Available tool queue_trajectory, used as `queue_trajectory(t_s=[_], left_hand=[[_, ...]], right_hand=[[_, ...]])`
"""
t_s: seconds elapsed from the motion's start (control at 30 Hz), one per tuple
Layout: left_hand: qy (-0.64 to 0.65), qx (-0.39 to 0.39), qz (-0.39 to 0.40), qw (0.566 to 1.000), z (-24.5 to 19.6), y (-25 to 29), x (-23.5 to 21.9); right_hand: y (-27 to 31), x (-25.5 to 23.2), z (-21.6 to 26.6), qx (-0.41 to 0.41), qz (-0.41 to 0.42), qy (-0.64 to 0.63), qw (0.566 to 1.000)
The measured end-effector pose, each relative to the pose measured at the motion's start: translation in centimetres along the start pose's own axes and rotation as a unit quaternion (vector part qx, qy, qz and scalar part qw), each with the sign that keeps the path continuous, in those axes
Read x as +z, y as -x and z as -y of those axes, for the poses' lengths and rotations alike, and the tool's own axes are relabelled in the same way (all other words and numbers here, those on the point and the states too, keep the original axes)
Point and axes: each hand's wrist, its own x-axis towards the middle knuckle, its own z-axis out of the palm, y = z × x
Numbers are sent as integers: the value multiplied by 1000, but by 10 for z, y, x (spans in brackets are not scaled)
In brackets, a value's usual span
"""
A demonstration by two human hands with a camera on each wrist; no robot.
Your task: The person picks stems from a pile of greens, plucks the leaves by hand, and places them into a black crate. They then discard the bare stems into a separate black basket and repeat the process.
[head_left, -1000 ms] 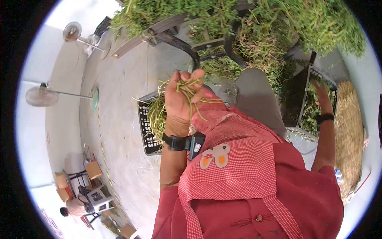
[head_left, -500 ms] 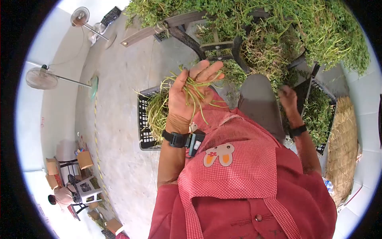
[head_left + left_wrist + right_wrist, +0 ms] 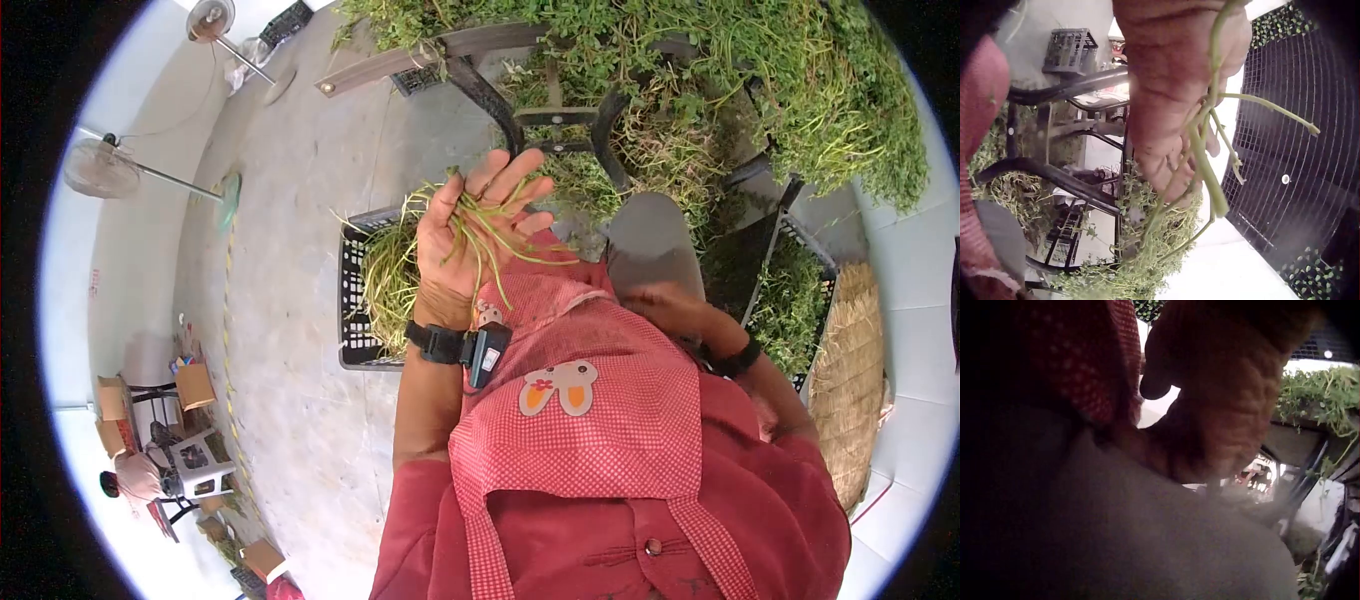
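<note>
Across the upturned palm of my left hand lies a small bunch of thin green stems. Its fingers are spread and fairly straight, with the thumb beside the stems; cut stem ends hang past the hand in the left wrist view. My right hand is at the grey trouser leg, next to the edge of the red checked apron. In the dark right wrist view its thumb stands apart from the fingers, with nothing visible between; the fingertips are hidden against the cloth.
A black crate of stems stands at left, another crate of leafy greens at right beside a woven straw roll. Ahead, leafy greens cover a table with dark legs. Standing fans and a person are far left.
My right hand has come from the right crate across to the trouser leg and apron. The left hand's fingers have opened out under the stems.
</note>
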Motion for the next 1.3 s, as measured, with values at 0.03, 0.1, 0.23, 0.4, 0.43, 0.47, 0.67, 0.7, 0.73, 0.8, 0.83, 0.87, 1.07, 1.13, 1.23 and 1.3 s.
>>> queue_trajectory(t_s=[0.03,0.1,0.23,0.4,0.43,0.47,0.67,0.7,0.73,0.8,0.83,0.87,1.07,1.13,1.23,1.3], left_hand=[[2,0,3,1000,-1,-2,2],[10,-4,19,1000,3,-2,6],[-6,-9,59,998,11,-11,9],[-15,-16,68,997,23,-20,11],[-15,-18,68,997,24,-21,12],[-34,-25,58,997,24,-21,14],[-64,-21,-54,996,24,-14,8],[-60,-6,-71,996,27,-15,13],[-55,9,-93,994,30,-16,18],[-42,21,-68,997,32,-19,20],[-28,43,-63,997,31,-19,19],[-30,41,-50,997,29,-17,18],[-146,-3,-171,975,-31,7,-17],[-205,29,-343,916,-55,22,-35],[-315,21,-484,816,-112,52,-88],[-296,-1,-502,813,-148,89,-146]], right_hand=[[1,-2,-3,1,-2,3,1000],[12,-5,2,6,115,-34,993],[14,-40,47,-68,-10,189,980],[0,-52,146,-148,-217,127,957],[-4,-49,153,-186,-195,172,947],[-10,-43,152,-186,-197,172,947],[-39,-17,127,-227,-199,185,935],[-42,-14,125,-224,-201,178,937],[-46,-12,124,-201,-198,187,941],[-45,-9,121,-179,-203,200,942],[-43,-10,120,-177,-193,210,942],[-44,-10,118,-176,-181,223,942],[-13,-51,45,-124,-293,285,904],[10,-78,23,-59,-322,254,910],[33,-103,-3,13,-375,222,900],[41,-115,-4,6,-396,186,899]])
